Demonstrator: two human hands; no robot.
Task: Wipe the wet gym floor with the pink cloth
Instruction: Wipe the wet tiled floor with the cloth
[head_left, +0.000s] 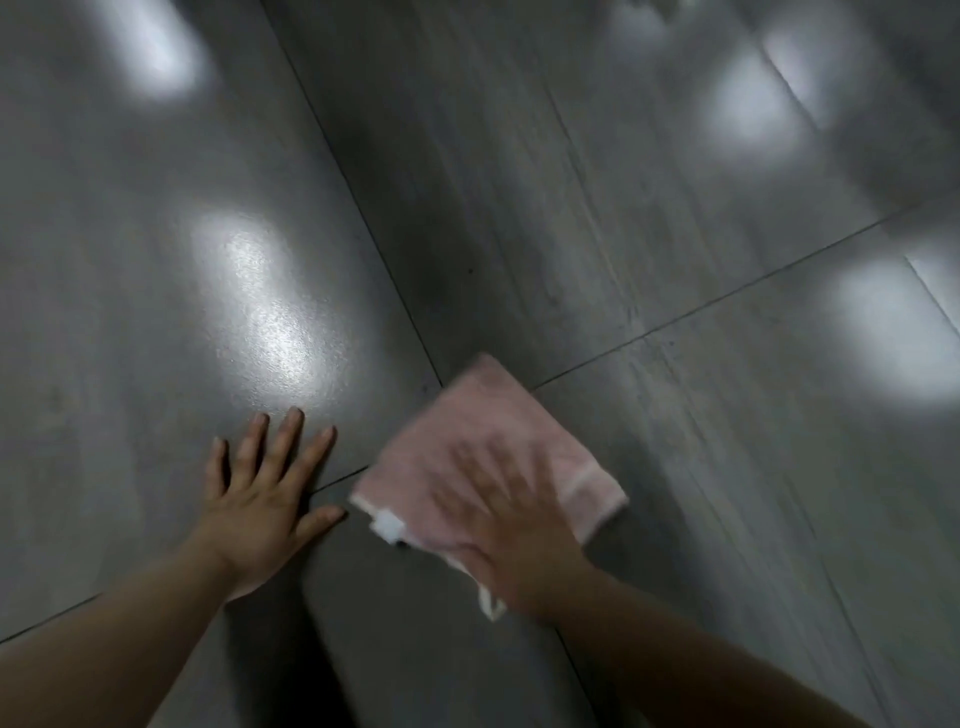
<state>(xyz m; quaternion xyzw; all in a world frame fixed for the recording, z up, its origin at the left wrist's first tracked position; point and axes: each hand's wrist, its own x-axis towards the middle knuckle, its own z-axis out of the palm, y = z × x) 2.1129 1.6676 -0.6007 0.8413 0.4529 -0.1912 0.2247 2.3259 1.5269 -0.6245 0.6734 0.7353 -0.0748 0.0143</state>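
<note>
Floor first: the grey tiled gym floor (519, 182) fills your whole view, glossy, with pale light patches glaring off it and dark joint lines (363, 218) crossing under your hands. Whether that sheen is water or polish, the view won't say.

Next down, the folded pink terry cloth with a pale hem (467, 410). It lies flat on the floor right where the joints meet, lower middle of view, one corner pointing away from you.

Your right hand (509, 525) sits on the cloth's near half, palm down, fingers straight and spread apart, pressing rather than clutching. Nothing is pinched. It's blurred, so I'd call this mid-stroke.

Your left hand (265, 499) is planted flat on bare tile just beside the cloth's left edge, fingers fanned, thumb tip near the hem but apart from it. It holds nothing and, I'd judge, braces you.

So the cloth is under the right grip, not the left. Its far corner leads up and away across the joint, towards open tile.

Smallest thing: a small white tag (387, 525) pokes from the cloth's near-left edge, between your two hands.
</note>
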